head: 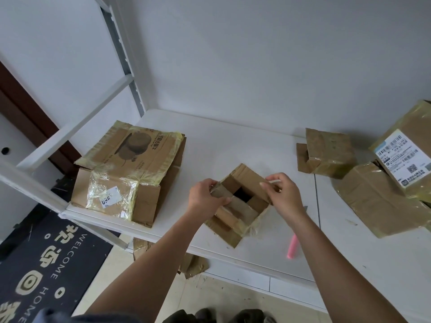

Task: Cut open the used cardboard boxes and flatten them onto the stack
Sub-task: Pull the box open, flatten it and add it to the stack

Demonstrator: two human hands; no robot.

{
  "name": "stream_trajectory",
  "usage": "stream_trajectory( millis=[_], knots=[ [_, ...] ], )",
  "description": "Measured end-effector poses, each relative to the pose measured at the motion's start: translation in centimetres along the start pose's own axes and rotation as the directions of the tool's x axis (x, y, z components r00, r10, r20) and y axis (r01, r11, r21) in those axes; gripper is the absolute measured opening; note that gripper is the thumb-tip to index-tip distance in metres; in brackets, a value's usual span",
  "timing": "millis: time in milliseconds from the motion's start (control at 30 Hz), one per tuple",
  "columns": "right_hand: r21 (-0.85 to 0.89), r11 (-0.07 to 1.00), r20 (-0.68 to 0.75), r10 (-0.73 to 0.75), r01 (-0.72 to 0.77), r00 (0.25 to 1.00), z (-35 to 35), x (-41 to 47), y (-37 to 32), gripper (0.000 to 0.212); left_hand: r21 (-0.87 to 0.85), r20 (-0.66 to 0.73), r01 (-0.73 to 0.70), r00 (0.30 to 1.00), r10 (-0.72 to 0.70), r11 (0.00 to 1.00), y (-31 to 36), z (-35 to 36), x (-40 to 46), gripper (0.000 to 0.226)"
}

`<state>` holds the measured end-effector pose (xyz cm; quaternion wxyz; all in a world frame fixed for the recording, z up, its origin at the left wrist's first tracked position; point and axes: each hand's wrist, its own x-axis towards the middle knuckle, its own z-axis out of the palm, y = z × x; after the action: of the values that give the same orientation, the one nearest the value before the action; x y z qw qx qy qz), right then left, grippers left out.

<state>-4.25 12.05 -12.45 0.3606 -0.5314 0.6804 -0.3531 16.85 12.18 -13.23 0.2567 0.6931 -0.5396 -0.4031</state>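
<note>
Item: small cardboard box point(240, 201), mid-counter point(233, 145), near the front edge, between my two hands.

Hold: my left hand point(205, 197) pinches the near-left flap, thumb over the edge and fingers curled behind; my right hand point(283, 194) pinches the far-right wall the same way. I judge this opposed grip is for pulling the walls apart so the box collapses.

Condition: top open, dark gap at the centre, inner flaps crossed over it. Brown board, yellowed tape peeling along the lower right corner, one flap splayed flat on the counter toward me.

Tool: pink-handled knife point(292, 247) lying on the counter beside my right forearm, gripped by neither hand; I read the cutting as done for this box.

Destination: stack of flattened boxes point(130, 169) at the counter's left end, well apart from the box.

Pending: taped boxes point(382, 180) grouped at the right end, one with a shipping label.
</note>
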Motion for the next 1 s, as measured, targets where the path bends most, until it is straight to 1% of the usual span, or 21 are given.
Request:
stream_trajectory(
  millis=[33, 100, 133, 167, 233, 300, 333, 400, 500, 567, 667, 733, 767, 800, 867, 900, 933, 1000],
  knots=[
    [0.074, 0.996, -0.017, 0.05, -0.049, 0.999, 0.4, -0.6, 0.7, 0.017, -0.01, 0.003, -0.007, 1.0, 0.007, 1.0, 0.0, 0.0, 0.0, 0.053],
    [0.188, 0.975, -0.077, 0.139, -0.122, 0.987, 1.3, -1.7, 1.6, 0.014, -0.025, 0.027, -0.03, 0.999, 0.031, 0.999, -0.1, -0.1, -0.1, 0.066],
    [0.235, 0.96, -0.113, 0.182, -0.152, 0.977, 1.8, -2.0, 1.7, 0.016, 0.001, 0.043, -0.052, 0.998, 0.052, 0.999, 0.0, 0.0, -0.1, 0.069],
    [0.271, 0.947, -0.141, 0.218, -0.175, 0.966, 2.0, -2.1, 1.8, 0.024, 0.054, 0.057, -0.077, 0.996, 0.074, 0.996, 0.0, 0.1, -0.1, 0.066],
    [0.315, 0.926, -0.149, 0.266, -0.209, 0.952, 2.2, -2.2, 1.4, 0.036, 0.178, 0.076, -0.121, 0.991, 0.109, 0.977, 0.1, 0.2, -0.1, 0.049],
    [0.348, 0.921, -0.151, 0.239, -0.175, 0.959, 2.0, -2.4, 0.9, 0.034, 0.22, 0.112, -0.155, 0.985, 0.133, 0.963, 0.2, -0.1, -0.1, 0.036],
    [0.335, 0.932, -0.169, 0.203, -0.138, 0.964, 1.8, -2.6, 0.7, 0.035, 0.212, 0.137, -0.173, 0.98, 0.146, 0.962, 0.2, -0.3, -0.1, 0.031],
    [0.295, 0.954, -0.229, 0.117, -0.045, 0.966, 1.2, -2.8, 0.0, 0.036, 0.136, 0.159, -0.218, 0.968, 0.196, 0.967, 0.5, -0.8, -0.1, 0.023],
    [0.25, 0.967, -0.312, 0.032, 0.05, 0.949, 0.7, -2.6, -1.0, 0.035, -0.018, 0.09, -0.26, 0.961, 0.26, 0.966, 1.2, -0.8, -0.6, 0.03],
    [0.241, 0.969, -0.346, 0.033, 0.055, 0.938, 0.2, -2.2, -1.2, 0.032, -0.068, 0.076, -0.287, 0.954, 0.292, 0.956, 1.5, -0.5, -1.2, 0.031],
    [0.237, 0.971, -0.348, 0.105, -0.021, 0.931, -0.7, -1.8, -0.1, 0.032, -0.123, 0.142, -0.32, 0.931, 0.336, 0.939, 1.3, -0.2, -2.5, 0.027],
    [0.234, 0.97, -0.311, 0.133, -0.059, 0.941, -1.1, -2.0, 0.9, 0.034, -0.122, 0.207, -0.305, 0.923, 0.325, 0.944, 0.8, -0.2, -3.1, 0.016],
    [0.238, 0.969, -0.296, 0.134, -0.063, 0.946, -1.2, -2.1, 1.2, 0.034, -0.145, 0.239, -0.268, 0.924, 0.297, 0.952, 0.7, -0.4, -3.3, 0.012],
    [0.244, 0.968, -0.288, 0.128, -0.057, 0.949, -1.3, -2.3, 1.3, 0.035, -0.193, 0.268, -0.203, 0.93, 0.251, 0.96, 0.8, -0.6, -3.4, 0.009],
    [0.256, 0.966, -0.286, 0.092, -0.016, 0.954, -1.2, -2.7, 1.1, 0.035, -0.277, 0.291, -0.051, 0.947, 0.134, 0.96, 1.5, -0.8, -3.4, 0.014],
    [0.265, 0.964, -0.29, 0.069, 0.011, 0.955, -1.1, -2.8, 1.0, 0.036, -0.27, 0.247, -0.021, 0.965, 0.091, 0.963, 1.9, -0.8, -3.1, 0.019],
    [0.277, 0.96, -0.293, 0.048, 0.037, 0.955, -1.1, -2.9, 0.8, 0.035, -0.233, 0.175, -0.028, 0.982, 0.071, 0.972, 2.1, -0.7, -2.9, 0.024],
    [0.278, 0.958, -0.287, 0.015, 0.068, 0.958, -0.9, -2.9, 0.4, 0.033, -0.151, 0.06, -0.067, 0.995, 0.077, 0.986, 2.4, -0.4, -2.6, 0.028]
  ],
)
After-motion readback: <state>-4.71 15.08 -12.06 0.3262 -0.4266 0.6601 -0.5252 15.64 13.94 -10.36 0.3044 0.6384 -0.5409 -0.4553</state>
